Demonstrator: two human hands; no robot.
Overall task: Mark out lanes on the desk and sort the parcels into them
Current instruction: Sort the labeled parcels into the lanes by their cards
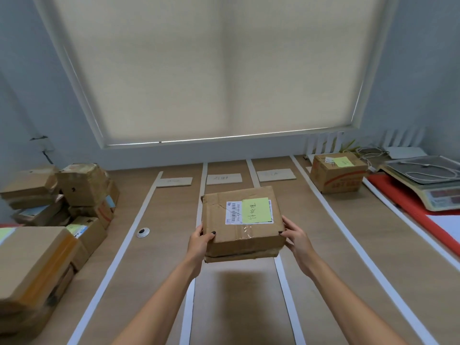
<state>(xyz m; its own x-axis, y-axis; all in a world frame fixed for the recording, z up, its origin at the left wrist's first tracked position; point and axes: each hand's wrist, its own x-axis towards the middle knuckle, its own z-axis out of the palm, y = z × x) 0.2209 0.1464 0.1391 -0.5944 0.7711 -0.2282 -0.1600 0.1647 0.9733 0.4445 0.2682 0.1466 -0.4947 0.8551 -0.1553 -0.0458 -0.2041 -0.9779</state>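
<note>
A brown cardboard parcel (239,235) with a barcode label and a green sticky note is held above the middle of the wooden desk (159,282). My left hand (199,241) grips its near left corner and my right hand (295,235) grips its near right corner. Its shadow falls on the middle lane below. White tape strips (117,265) run front to back and divide the desk into lanes. Paper labels (224,178) lie at the far end of three lanes. Another parcel (336,174) with a green note stands in the far right lane.
A heap of several cardboard parcels (62,202) fills the desk's left side, with a large box (32,267) nearest me. A weighing scale (428,180) with a white cable sits at the right on a red mat (398,192). A cable hole (143,232) is in the left lane.
</note>
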